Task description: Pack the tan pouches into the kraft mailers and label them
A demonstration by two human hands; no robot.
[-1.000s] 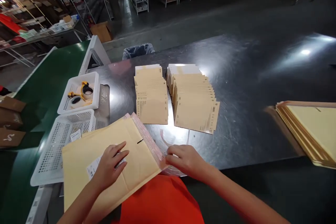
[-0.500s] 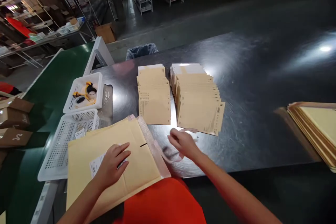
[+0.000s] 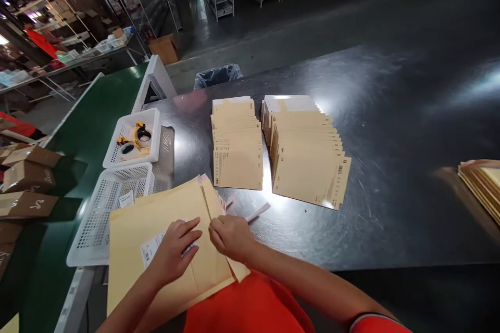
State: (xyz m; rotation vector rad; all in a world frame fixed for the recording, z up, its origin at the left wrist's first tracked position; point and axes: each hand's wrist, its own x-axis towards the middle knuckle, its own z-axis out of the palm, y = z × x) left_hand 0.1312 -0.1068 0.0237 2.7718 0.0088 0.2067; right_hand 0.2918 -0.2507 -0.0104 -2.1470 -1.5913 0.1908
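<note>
A large tan padded mailer (image 3: 127, 234) lies at the table's near left edge, with a white printed label (image 3: 147, 253) on it. My left hand (image 3: 175, 251) rests on the mailer over part of the label, fingers spread. My right hand (image 3: 233, 239) has its fingers closed at the mailer's right side, on the flap (image 3: 211, 199), which is folded partly over the body. A thin pale strip (image 3: 260, 212) sticks out just beyond my right hand. Whether those fingers also hold the strip is hidden.
Two fanned rows of flat tan cartons, a left row (image 3: 238, 166) and a right row (image 3: 308, 177), lie on the metal table (image 3: 390, 192). White baskets, one with tape dispensers (image 3: 135, 140), stand left beside a green conveyor (image 3: 89, 114) carrying boxes. More mailers (image 3: 482, 182) are stacked right.
My right hand has moved left from over the bare table to the mailer. The flap, earlier lying outward with its bubble lining showing, is now turned inward. My left hand stays on the mailer.
</note>
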